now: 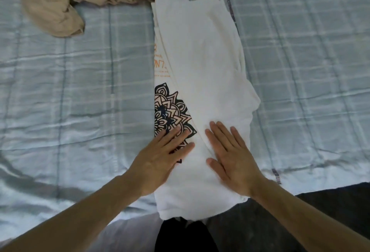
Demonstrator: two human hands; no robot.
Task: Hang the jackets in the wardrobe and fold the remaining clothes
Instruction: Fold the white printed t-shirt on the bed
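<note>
A white T-shirt [202,67] lies on the bed, folded lengthwise into a long strip that runs away from me. A black and pink mandala print and orange lettering show along its left edge. My left hand [160,155] lies flat with straight fingers on the print near the strip's near end. My right hand [230,157] presses flat on the white cloth beside it. A crumpled beige garment [66,1] sits at the far left of the bed, touching the shirt's far end.
The bed is covered by a pale blue-grey checked quilt [80,101] with creases. Its near edge runs along the bottom, and dark floor [330,211] shows at the lower right. My dark trousers are visible below the shirt.
</note>
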